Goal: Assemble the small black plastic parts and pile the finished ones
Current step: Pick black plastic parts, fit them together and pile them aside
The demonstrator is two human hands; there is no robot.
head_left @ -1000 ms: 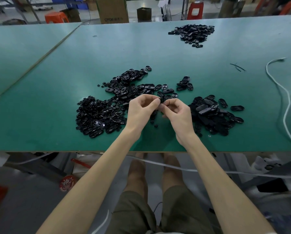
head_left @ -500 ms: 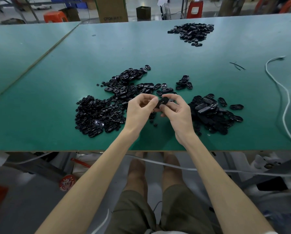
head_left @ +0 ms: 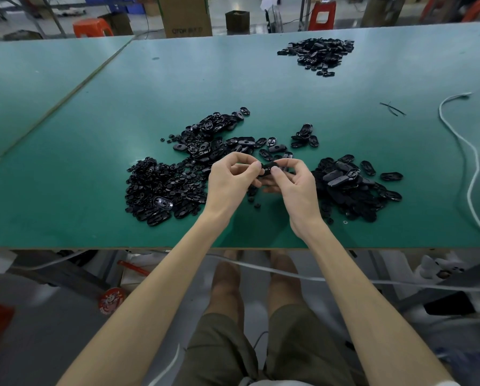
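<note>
Fingers (head_left: pixel 250 169) of my left hand (head_left: pixel 227 185) and those of my right hand (head_left: pixel 294 188) pinch one small black plastic part (head_left: pixel 268 169) from both sides, so both grips are clamped on it. I hold it just above the green surface (head_left: pixel 66 162), between the two hands, with my thumbs on its near side. I cannot tell whether it is one piece or two pressed together.

Below and to the left lies a heap of tiny black pieces (head_left: pixel 160 190). Beyond my hands a spread of oval shells (head_left: pixel 213 137) runs across the surface, with a small cluster (head_left: pixel 305 136) just to its right. On my right sits another pile (head_left: pixel 353 188) of larger dark parts. Well apart, at the far edge, is a further pile (head_left: pixel 316 54).

A white cord (head_left: pixel 467 151) snakes down the right side of the surface. Past the far edge I see a cardboard box (head_left: pixel 185 15) and red stools (head_left: pixel 92 26) on the floor.
</note>
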